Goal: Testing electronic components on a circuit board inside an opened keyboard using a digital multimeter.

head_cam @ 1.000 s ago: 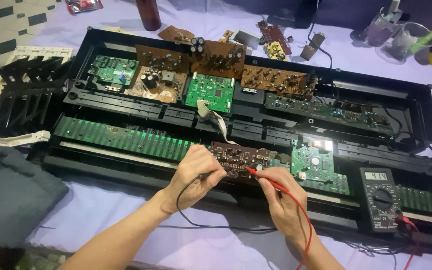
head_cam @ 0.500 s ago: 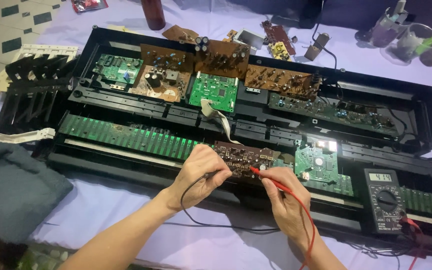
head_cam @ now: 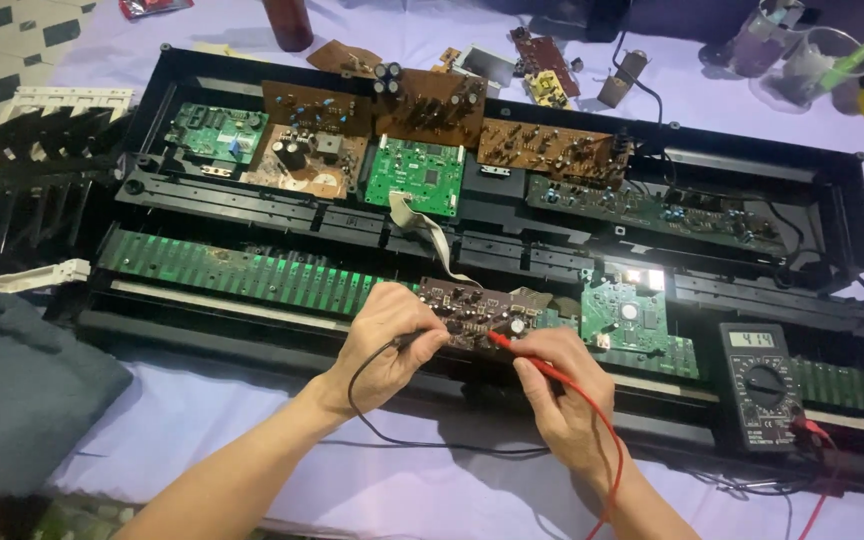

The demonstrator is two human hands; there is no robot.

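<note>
Left hand [head_cam: 387, 340] pinches a black probe [head_cam: 414, 340]; right hand [head_cam: 562, 395] pinches a red probe [head_cam: 532, 362]. Both tips meet a small brown circuit board [head_cam: 477, 310] studded with parts, lying on the front edge of an open black keyboard chassis [head_cam: 832, 180]. Exact contact points too small to tell. Probe leads trail over the purple worktop [head_cam: 252, 420]. Multimeter [head_cam: 764, 385] sits right, green boards [head_cam: 414, 175] behind.
</note>
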